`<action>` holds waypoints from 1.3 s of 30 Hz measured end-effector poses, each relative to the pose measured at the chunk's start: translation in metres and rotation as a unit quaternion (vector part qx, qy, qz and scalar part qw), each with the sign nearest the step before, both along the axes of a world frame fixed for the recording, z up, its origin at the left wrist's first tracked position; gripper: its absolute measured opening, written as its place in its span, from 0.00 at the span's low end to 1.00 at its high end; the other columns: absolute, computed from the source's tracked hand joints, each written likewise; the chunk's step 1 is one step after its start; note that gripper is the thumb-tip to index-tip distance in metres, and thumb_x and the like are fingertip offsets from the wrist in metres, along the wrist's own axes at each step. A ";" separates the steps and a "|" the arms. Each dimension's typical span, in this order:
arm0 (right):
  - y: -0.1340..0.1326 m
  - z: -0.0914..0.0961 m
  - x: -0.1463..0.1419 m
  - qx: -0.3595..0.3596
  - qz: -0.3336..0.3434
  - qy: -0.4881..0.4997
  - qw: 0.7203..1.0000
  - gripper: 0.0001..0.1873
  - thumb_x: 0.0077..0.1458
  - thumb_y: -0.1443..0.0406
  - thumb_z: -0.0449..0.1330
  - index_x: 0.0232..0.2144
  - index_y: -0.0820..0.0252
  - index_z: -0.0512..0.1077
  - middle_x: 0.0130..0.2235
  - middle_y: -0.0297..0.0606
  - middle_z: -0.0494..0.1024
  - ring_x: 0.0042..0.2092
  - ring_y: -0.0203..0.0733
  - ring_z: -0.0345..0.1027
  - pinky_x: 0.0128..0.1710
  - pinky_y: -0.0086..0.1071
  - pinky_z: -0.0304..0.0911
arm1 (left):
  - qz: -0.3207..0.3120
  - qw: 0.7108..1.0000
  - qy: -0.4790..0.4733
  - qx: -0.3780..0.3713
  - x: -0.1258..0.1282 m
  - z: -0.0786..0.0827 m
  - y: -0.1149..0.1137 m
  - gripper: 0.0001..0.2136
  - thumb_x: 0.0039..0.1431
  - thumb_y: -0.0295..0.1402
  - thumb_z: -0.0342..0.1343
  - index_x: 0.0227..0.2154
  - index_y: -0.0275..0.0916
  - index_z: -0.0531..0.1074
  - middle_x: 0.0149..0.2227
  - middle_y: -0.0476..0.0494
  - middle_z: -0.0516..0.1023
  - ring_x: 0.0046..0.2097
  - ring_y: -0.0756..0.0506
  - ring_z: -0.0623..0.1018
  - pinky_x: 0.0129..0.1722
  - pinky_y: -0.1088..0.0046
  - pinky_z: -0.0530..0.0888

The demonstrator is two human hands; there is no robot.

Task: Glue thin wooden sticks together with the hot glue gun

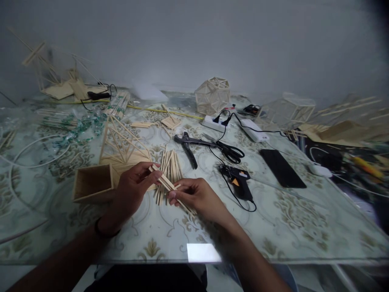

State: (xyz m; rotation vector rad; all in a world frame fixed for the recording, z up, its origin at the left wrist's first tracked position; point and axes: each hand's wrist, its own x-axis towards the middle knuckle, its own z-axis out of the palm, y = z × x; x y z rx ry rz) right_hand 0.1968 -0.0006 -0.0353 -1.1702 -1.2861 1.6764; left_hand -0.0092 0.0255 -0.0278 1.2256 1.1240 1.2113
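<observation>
A few thin wooden sticks (165,181) lie in a small bundle between my two hands, slanting down to the right. My left hand (136,184) pinches their upper end between thumb and fingers. Further down the bundle, my right hand (194,194) grips with thumb and fingertips. Just behind, a loose pile of similar wooden sticks (170,162) rests on the table. Beside my left wrist stands an open wooden box (92,184). Behind that hand is a flat stick-built panel with triangular struts (124,146).
Black-handled scissors (231,152), a cutter tool (190,148), a glue gun (238,180) with its cord and a black phone (282,168) lie to the right. Power strips (215,123) and a stick polyhedron (212,96) stand behind. Plastic-wrapped stick bundles (57,119) are at left.
</observation>
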 end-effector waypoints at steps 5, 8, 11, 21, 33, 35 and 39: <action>0.000 0.001 0.000 -0.008 0.005 0.004 1.000 0.19 0.49 0.51 0.77 0.30 0.60 0.83 0.28 0.36 0.83 0.30 0.39 0.75 0.35 0.34 0.70 | 0.008 1.000 -0.007 -0.006 0.002 0.002 0.000 0.12 0.55 0.40 0.73 0.35 0.38 0.83 0.27 0.49 0.84 0.27 0.48 0.82 0.30 0.74 0.81; 0.000 0.001 0.000 -0.016 0.011 0.007 1.000 0.19 0.48 0.50 0.77 0.30 0.60 0.83 0.28 0.36 0.83 0.30 0.39 0.75 0.35 0.34 0.71 | 0.019 1.000 -0.010 -0.014 0.004 0.004 0.000 0.13 0.51 0.41 0.74 0.33 0.38 0.82 0.27 0.49 0.84 0.26 0.48 0.82 0.29 0.74 0.80; 0.000 0.002 0.001 -0.019 0.018 0.001 1.000 0.20 0.48 0.50 0.77 0.29 0.60 0.83 0.27 0.36 0.83 0.30 0.39 0.75 0.35 0.33 0.71 | 0.019 1.000 -0.009 -0.017 0.004 0.005 0.000 0.14 0.51 0.42 0.75 0.32 0.37 0.82 0.28 0.49 0.84 0.25 0.48 0.82 0.29 0.74 0.80; -0.001 0.006 0.004 -0.011 0.014 -0.017 1.000 0.20 0.49 0.49 0.76 0.28 0.59 0.84 0.27 0.37 0.84 0.30 0.41 0.76 0.36 0.35 0.73 | -0.004 1.000 0.006 0.005 0.001 -0.002 -0.001 0.13 0.57 0.43 0.72 0.37 0.38 0.83 0.30 0.48 0.84 0.28 0.47 0.83 0.31 0.74 0.80; 0.001 0.003 0.013 0.002 0.044 -0.026 0.999 0.17 0.53 0.50 0.74 0.30 0.59 0.85 0.27 0.36 0.83 0.29 0.39 0.75 0.34 0.33 0.71 | -0.041 0.999 0.001 -0.009 0.002 0.004 -0.003 0.11 0.54 0.36 0.73 0.40 0.40 0.82 0.31 0.49 0.86 0.29 0.48 0.85 0.32 0.75 0.81; 0.002 0.002 0.014 0.005 0.051 -0.027 0.998 0.19 0.52 0.49 0.75 0.29 0.59 0.84 0.27 0.36 0.83 0.28 0.39 0.75 0.34 0.33 0.71 | -0.080 0.996 0.000 -0.036 0.003 0.003 -0.003 0.14 0.51 0.33 0.74 0.41 0.40 0.82 0.33 0.47 0.88 0.32 0.47 0.86 0.34 0.74 0.82; 0.002 0.003 0.014 0.030 0.054 -0.058 0.996 0.22 0.52 0.47 0.74 0.30 0.60 0.84 0.27 0.37 0.83 0.29 0.40 0.75 0.33 0.33 0.69 | -0.118 0.990 -0.004 -0.078 0.003 -0.002 -0.002 0.12 0.47 0.30 0.75 0.35 0.40 0.83 0.30 0.49 0.87 0.31 0.46 0.86 0.34 0.74 0.82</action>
